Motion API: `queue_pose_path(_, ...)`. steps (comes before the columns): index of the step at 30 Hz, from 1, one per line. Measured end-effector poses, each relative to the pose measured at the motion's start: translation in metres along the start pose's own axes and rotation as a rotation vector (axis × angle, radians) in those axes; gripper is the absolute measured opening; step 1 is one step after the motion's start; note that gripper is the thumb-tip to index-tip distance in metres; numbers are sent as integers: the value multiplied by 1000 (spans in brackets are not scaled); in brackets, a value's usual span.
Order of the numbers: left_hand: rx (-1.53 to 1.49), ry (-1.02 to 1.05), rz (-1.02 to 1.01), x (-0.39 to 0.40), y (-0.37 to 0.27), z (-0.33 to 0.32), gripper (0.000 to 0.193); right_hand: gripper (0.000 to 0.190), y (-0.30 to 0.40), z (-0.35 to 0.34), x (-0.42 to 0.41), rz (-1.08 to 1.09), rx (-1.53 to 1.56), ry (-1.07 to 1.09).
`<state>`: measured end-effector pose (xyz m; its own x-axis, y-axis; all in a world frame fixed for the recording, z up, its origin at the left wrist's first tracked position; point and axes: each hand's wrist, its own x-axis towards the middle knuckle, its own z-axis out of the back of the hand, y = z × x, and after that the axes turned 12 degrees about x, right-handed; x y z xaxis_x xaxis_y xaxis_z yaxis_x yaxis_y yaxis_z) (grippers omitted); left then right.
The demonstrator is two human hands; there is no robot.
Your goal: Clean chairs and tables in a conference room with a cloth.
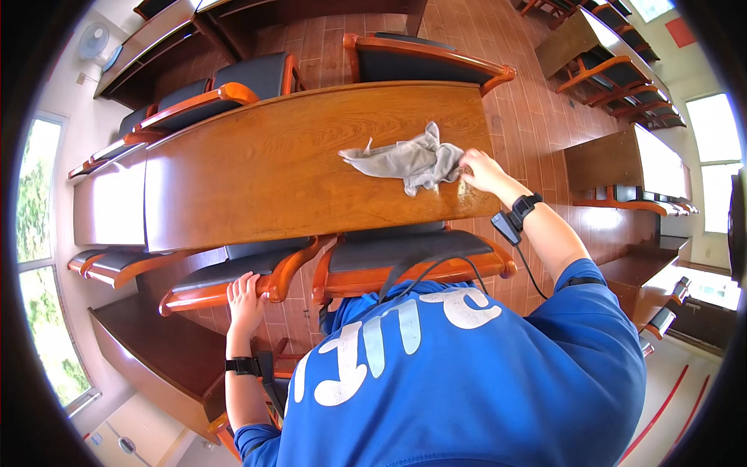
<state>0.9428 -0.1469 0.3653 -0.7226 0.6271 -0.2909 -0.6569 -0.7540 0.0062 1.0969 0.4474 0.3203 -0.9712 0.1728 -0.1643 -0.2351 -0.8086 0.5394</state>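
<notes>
A crumpled grey cloth [408, 159] lies on the brown wooden table [251, 169], towards its right end. My right hand [481, 170] grips the cloth's right edge with bent fingers, low against the tabletop. Beside it, the wood has pale marks and a wet-looking sheen. My left hand [246, 300] rests on the orange wooden top rail of a black-padded chair [224, 279], with its fingers laid over the rail. Both wrists wear black straps with small devices, and a cable hangs from the right one.
Another black-padded chair [408, 257] stands between my body and the table. Across the table are more chairs, one of them [423, 61] near its right end. Further desks [624, 163] with chairs stand to the right, and a dark wooden desk [169, 344] is at the lower left.
</notes>
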Motion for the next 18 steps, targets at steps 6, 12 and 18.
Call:
queue_pose_path(6,5,51,-7,0,1,4,44,20,-17,12,-10,-159,-50,-22)
queue_pose_path(12,-605,260,-53,51,10,37,33,34,4,-18,35,-6,127,-165)
queue_pose_path(18,-178,93,-372,158,-73,80,33,53,-13,-27,32,-379,120,135)
